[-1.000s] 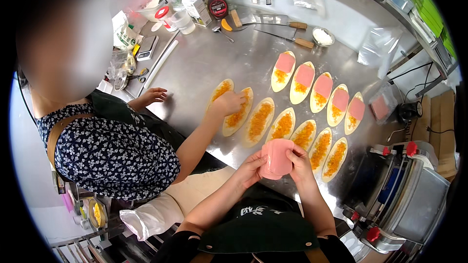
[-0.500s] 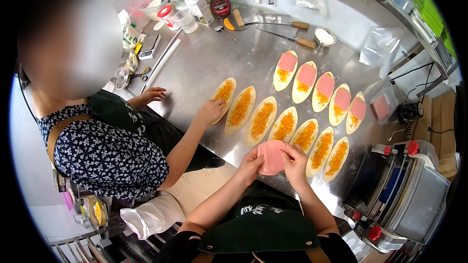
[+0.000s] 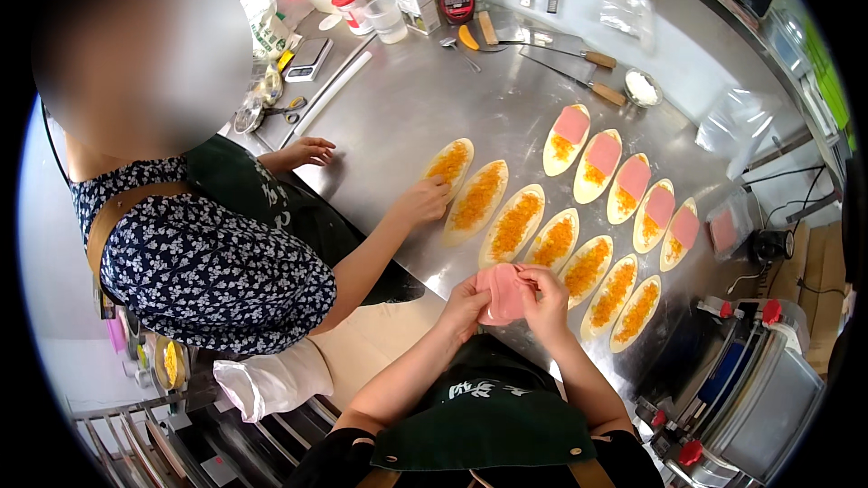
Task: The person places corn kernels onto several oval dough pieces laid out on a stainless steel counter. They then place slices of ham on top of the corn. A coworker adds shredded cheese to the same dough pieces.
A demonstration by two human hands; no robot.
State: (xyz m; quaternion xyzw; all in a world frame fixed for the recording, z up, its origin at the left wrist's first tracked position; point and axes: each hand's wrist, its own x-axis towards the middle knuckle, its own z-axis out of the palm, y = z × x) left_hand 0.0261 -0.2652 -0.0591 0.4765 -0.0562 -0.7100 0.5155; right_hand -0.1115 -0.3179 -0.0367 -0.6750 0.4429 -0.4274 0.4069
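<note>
Between my two hands is a small stack of pink ham slices (image 3: 503,294), held above the near edge of the steel table. My left hand (image 3: 464,309) grips its left side, thumb on top. At the upper right edge, the fingers of my right hand (image 3: 545,301) pinch the ham. Just beyond lie several oval dough pieces topped with orange-yellow shreds, such as this dough oval (image 3: 513,225). Farther back at the right, a second row of dough ovals carries ham, one being this ham-topped oval (image 3: 598,165).
At my left a co-worker's hand (image 3: 421,201) touches the leftmost dough oval; their other hand (image 3: 309,153) rests by the table edge. Spatulas (image 3: 579,81), a bowl of white filling (image 3: 643,88) and a sauce bottle (image 3: 457,2) stand along the back. A machine with red knobs (image 3: 741,370) is at right.
My view has shifted, so the table's things appear farther right. My right fingers have moved up along the ham's edge, and the slices look more bent. The co-worker's hand stays at the leftmost oval.
</note>
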